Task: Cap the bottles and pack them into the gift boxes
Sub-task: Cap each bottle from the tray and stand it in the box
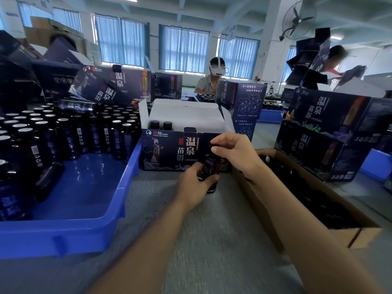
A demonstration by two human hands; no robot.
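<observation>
the left hand (194, 183) wraps its grip round a dark glass bottle (211, 167) just before the open dark-blue gift box (169, 151), which holds two capped bottles (160, 125). the right hand (235, 151) pinches the black cap (212, 144) in its grip. the blue plastic tray (63, 232) holds foil-topped bottles (63, 132), and the brown cardboard carton (364, 232) holds loose black caps (314, 198).

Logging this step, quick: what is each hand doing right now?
Left hand: grips the bottle by its body.
Right hand: pinches the cap on the bottle's top.

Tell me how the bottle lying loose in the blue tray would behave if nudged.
The lying bottle is round, so it would probably roll across the glossy floor of the blue tray. Its smooth sides may be slippery to pinch.
</observation>
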